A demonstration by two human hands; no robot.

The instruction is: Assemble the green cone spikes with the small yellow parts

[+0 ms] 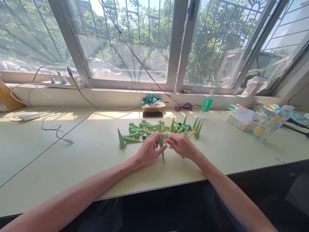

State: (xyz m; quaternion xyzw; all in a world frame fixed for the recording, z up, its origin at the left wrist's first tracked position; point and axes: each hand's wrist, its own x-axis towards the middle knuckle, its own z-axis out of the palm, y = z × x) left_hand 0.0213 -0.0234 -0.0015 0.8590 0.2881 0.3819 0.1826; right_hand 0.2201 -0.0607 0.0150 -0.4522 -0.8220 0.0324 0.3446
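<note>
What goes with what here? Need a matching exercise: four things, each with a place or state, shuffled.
Things
1. left hand
2. green-labelled bottle
3. flat black device
4. power strip

Places and states
A. on the windowsill, toward its left end
B. directly in front of the small cardboard box
C. holding a green spike
D. on the table, right of that box

Pairs: 1-C, 2-D, 3-B, 4-A

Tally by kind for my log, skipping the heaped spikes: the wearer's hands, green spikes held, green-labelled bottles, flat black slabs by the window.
Hands: 2 (left hand, right hand)
Held green spike: 1
Green-labelled bottle: 1
Flat black slab: 1
Total: 5
</note>
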